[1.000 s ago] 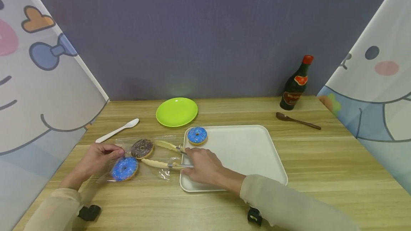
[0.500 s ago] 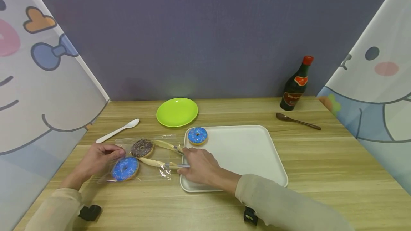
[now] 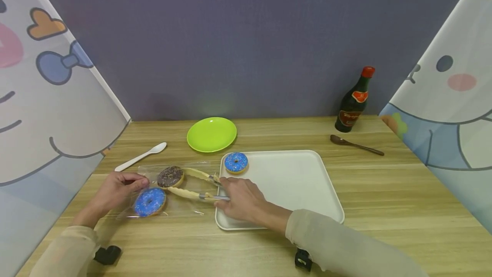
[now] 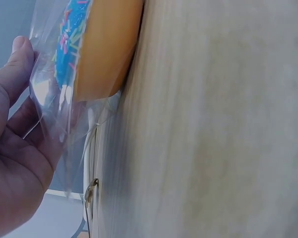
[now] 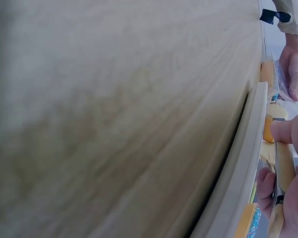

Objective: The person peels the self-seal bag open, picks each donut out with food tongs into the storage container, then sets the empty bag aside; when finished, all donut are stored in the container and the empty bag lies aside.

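In the head view, my left hand point(image 3: 117, 193) pinches the left edge of a clear plastic bag point(image 3: 188, 212). Inside it are a chocolate donut point(image 3: 164, 178) and a blue sprinkled donut point(image 3: 142, 204), which the left wrist view shows from the side through the plastic. My right hand point(image 3: 246, 200), over the left rim of the white tray point(image 3: 296, 187), grips metal tongs point(image 3: 187, 193) with cream scalloped tips. The tongs reach into the bag, one tip at each side of the chocolate donut's right part. Another blue donut point(image 3: 231, 166) sits in the tray's back left corner.
A lime green plate point(image 3: 211, 135) stands behind the bag and tray. To the left lies a white spoon point(image 3: 140, 156). A brown wooden spoon point(image 3: 355, 145) rests at the right, below a dark bottle point(image 3: 351, 108) with a red cap by the back wall.
The tongs have shifted slightly left, and their tips have closed in on the chocolate donut, which now looks a little tilted. My left hand keeps its place on the bag.
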### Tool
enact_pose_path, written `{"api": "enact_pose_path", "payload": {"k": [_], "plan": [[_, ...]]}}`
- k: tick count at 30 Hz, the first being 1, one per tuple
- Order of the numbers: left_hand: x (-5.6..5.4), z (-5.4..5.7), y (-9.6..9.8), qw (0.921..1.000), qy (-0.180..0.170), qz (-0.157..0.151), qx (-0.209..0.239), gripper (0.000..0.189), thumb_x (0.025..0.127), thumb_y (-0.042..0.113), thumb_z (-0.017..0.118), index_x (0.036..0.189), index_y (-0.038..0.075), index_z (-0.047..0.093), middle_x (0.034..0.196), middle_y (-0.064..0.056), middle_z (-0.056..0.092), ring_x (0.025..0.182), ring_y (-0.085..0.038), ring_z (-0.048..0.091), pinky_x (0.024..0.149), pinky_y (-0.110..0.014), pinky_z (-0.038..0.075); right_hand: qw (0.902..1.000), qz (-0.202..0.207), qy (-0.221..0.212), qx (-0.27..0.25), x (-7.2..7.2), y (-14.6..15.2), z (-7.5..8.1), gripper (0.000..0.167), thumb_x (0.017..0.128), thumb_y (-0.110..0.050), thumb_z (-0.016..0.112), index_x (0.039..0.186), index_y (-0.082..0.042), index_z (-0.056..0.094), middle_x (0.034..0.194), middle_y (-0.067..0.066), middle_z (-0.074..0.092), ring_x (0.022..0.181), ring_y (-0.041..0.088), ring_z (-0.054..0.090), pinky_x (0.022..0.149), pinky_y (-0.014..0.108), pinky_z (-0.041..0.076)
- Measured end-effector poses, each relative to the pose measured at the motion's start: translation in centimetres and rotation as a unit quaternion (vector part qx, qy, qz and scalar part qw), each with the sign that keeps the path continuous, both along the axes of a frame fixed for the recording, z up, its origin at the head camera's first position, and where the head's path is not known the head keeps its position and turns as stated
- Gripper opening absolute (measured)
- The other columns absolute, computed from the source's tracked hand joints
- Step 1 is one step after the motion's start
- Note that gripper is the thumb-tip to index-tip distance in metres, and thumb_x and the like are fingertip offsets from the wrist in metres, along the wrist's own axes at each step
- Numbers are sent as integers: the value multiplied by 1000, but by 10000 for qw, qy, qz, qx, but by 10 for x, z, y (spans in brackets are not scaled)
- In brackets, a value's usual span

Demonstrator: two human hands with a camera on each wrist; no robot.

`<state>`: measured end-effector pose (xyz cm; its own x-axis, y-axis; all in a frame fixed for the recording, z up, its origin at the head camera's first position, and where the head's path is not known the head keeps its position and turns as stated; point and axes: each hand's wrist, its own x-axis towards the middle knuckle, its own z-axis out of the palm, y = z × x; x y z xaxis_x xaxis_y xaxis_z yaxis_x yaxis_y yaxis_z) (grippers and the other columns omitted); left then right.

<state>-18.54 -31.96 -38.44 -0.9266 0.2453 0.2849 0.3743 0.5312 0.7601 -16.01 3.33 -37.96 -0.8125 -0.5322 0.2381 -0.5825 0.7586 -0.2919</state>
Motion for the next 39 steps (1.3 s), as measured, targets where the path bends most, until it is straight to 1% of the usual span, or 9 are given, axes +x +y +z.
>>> {"api": "enact_pose_path", "payload": {"k": [9, 11, 13, 16, 17, 20, 23, 31, 39], "plan": [[2, 2, -4, 9997, -160, -50, 201, 8, 86, -5, 65, 87, -13, 67, 80, -3, 71, 71, -7, 67, 62, -21, 54, 9997, 123, 176, -109, 5, 13, -4, 37, 81, -37, 73, 102, -9, 62, 73, -6, 54, 57, 8, 48, 46, 24, 43], [2, 1, -5, 9996, -220, -42, 154, 9, 87, -5, 65, 88, -13, 68, 81, -2, 71, 71, -7, 67, 62, -21, 54, 9995, 155, 261, -117, 9, 17, -5, 39, 80, -37, 73, 105, -8, 63, 79, -5, 60, 62, 8, 54, 49, 24, 46], [2, 0, -6, 9996, -257, -44, 124, 9, 87, -4, 65, 89, -12, 68, 82, -1, 71, 71, -7, 67, 62, -21, 54, 9993, 185, 299, -139, 13, 22, -5, 44, 80, -37, 73, 111, -7, 63, 90, -2, 66, 70, 11, 60, 54, 26, 50], [2, -1, -6, 9997, -221, -22, 101, 8, 87, -5, 65, 88, -12, 68, 81, 0, 71, 71, -7, 66, 62, -21, 54, 9991, 201, 297, -236, 19, 30, -5, 52, 80, -37, 73, 119, -4, 62, 108, 5, 67, 89, 17, 65, 68, 31, 55], [2, -1, -6, 9998, -197, -20, 92, 8, 86, -5, 65, 88, -12, 68, 81, 0, 71, 71, -6, 66, 62, -20, 54, 9991, 190, 264, -275, 21, 33, -4, 54, 80, -37, 73, 121, -4, 61, 110, 5, 67, 91, 18, 65, 70, 32, 55], [2, -1, -5, 9998, -159, -45, 84, 7, 86, -5, 66, 87, -12, 68, 80, 0, 71, 71, -5, 66, 62, -19, 53, 9990, 147, 194, -376, 25, 44, -3, 55, 80, -36, 74, 122, -3, 61, 113, 6, 66, 97, 20, 64, 75, 34, 54], [2, 0, -4, 9997, -173, -82, 154, 7, 86, -6, 65, 87, -13, 68, 80, 0, 71, 71, -5, 66, 62, -19, 54, 9989, 129, 175, -412, 28, 56, -4, 55, 80, -35, 74, 121, -1, 61, 112, 7, 66, 98, 22, 63, 76, 36, 54], [1, 1, -2, 9991, -175, -171, 335, 6, 85, -8, 65, 86, -14, 67, 79, 0, 71, 71, -6, 67, 62, -21, 54, 9955, 93, 370, -867, 42, 94, -6, 52, 79, -30, 76, 118, 0, 63, 112, 10, 66, 101, 22, 63, 81, 37, 53], [1, 1, -3, 10000, -48, 43, -41, 9, 85, -2, 68, 87, -11, 69, 80, 1, 71, 71, -5, 66, 62, -17, 52, 9938, -61, 503, -990, 62, 134, -10, 56, 76, -29, 80, 118, 3, 63, 112, 13, 66, 99, 25, 63, 79, 39, 54]]}}
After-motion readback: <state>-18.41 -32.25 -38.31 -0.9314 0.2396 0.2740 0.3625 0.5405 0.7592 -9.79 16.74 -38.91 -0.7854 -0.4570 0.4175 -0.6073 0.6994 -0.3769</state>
